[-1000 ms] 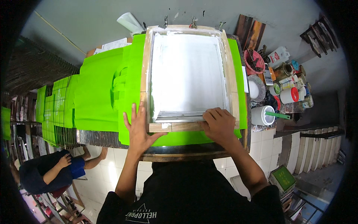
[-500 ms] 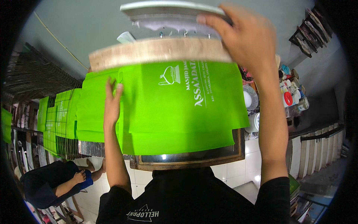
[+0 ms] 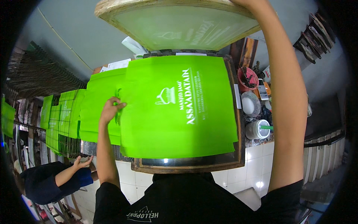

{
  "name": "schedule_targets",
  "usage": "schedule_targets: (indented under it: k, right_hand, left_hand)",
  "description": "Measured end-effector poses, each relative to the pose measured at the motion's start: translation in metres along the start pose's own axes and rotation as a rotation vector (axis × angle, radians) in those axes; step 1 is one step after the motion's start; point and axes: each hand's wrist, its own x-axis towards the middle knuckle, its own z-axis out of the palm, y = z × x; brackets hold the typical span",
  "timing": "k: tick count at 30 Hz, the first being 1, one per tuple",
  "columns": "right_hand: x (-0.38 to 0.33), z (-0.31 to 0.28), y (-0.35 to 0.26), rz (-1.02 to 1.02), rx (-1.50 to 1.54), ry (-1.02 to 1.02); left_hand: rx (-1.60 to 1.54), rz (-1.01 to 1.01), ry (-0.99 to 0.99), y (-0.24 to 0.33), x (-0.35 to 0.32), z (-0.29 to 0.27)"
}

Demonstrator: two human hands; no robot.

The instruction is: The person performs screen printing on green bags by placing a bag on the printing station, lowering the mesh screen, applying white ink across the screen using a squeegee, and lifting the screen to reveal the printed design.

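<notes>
A bright green flat bag (image 3: 149, 127) with a white print lies on a dark, wood-edged printing board (image 3: 194, 164) in front of me. My left hand (image 3: 112, 108) pinches the bag's left edge, by a handle cut-out. Above the far side, a wood-framed printing screen (image 3: 209, 22) stands tilted up, its mesh underside showing the design. My right hand (image 3: 248, 3) grips the frame's top right edge; most of its fingers are cut off by the picture's upper rim. More green bags (image 3: 100, 93) lie just left of the board, beneath my left hand.
Green bags (image 3: 69, 112) rest on a wire rack (image 3: 67, 145) at left. A person (image 3: 56, 183) is at lower left. On the right are a pink bucket (image 3: 248, 78), a phone (image 3: 263, 89), a bowl (image 3: 250, 104) and a white tub (image 3: 257, 130). A white roll (image 3: 132, 45) lies behind.
The screen has swung up and away, uncovering the whole print. My left hand, open before, now pinches the bag's edge. The squeegee-like tool beside my right hand has gone from view.
</notes>
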Motion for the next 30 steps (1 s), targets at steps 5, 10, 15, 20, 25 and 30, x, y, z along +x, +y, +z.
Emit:
schedule_targets:
  k: [5,10,15,20,25,30]
  right_hand:
    - [0.008,-0.003,0.008,0.024,-0.02,-0.052]
    - [0.014,0.001,0.017,-0.019,0.023,-0.026]
    - [0.024,-0.001,0.014,-0.073,0.046,0.01]
    - [0.02,0.001,0.027,-0.048,0.074,-0.007]
    - [0.027,0.006,0.029,-0.057,0.037,0.032]
    - [0.034,0.011,0.024,-0.026,0.041,0.058]
  left_hand:
    - [0.754,-0.389,0.629,-0.012,-0.003,-0.057]
    - [0.254,0.431,0.359,0.091,0.047,0.064]
    - [0.246,0.766,0.074,0.226,0.107,0.217]
    - [0.467,0.583,-0.125,0.311,0.124,0.258]
    - [0.383,0.812,0.04,0.302,0.13,0.262]
    - [0.373,0.75,0.171,0.313,0.139,0.281]
